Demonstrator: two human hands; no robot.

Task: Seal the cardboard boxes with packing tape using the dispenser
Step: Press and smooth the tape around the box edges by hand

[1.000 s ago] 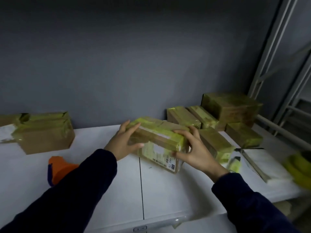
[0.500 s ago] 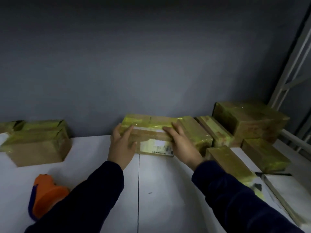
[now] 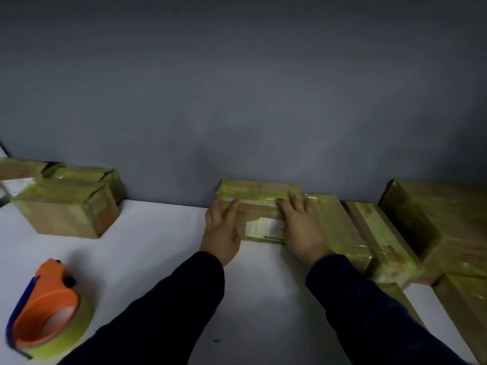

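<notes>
Both arms (image 3: 163, 312), dark-sleeved to the wrists, reach forward side by side. The left hand (image 3: 220, 231) lies palm down, fingers straight and pointing away, against the left end of a box (image 3: 259, 206). The right hand (image 3: 303, 227) is palm down too, fingers slightly spread and flat on the box's right end. Both wrists are roughly level.

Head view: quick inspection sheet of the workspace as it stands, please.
Surface: white tabletop, one small dark speck near the front.
Job's things: taped brown cardboard box with white label, against the wall; orange tape dispenser with yellow-green roll, front left, untouched.
Clutter: taped boxes at left; more taped boxes at right.
Hands: left hand and right hand lie flat on the labelled box's ends.
Cables: nothing seen.
Surroundings: grey wall behind.
</notes>
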